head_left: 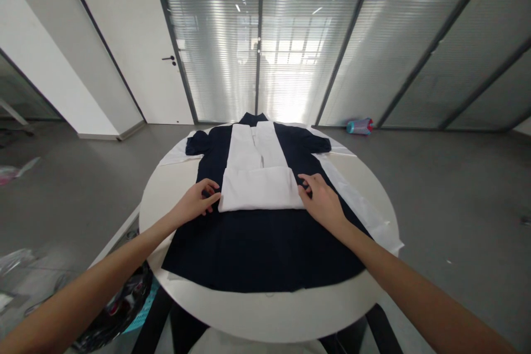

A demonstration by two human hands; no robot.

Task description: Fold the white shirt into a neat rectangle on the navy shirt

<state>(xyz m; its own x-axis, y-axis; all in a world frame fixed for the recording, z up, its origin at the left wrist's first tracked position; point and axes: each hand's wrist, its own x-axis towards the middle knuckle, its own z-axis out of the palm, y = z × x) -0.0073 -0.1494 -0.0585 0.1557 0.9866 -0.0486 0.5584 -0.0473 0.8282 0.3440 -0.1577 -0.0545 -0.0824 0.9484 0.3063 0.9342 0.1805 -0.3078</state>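
Observation:
A dark navy short-sleeved shirt [265, 249] lies spread flat on a round white table [265, 315], its collar at the far edge. On top of it rests a folded white cloth [261, 188], with two white strips running up toward the collar. My left hand [201, 198] is at the cloth's left edge, fingers curled, with a gap between thumb and forefinger. At the right edge, my right hand [321, 196] has its thumb and bent fingers apart by the cloth's side. Neither hand visibly pinches fabric.
Thin white sheeting [365, 210] sticks out under the shirt at the right and hangs over the table edge. Below left stand a black bag [120, 310] and a turquoise basket [145, 310]. A blue and pink container [359, 126] lies on the floor by the glass wall.

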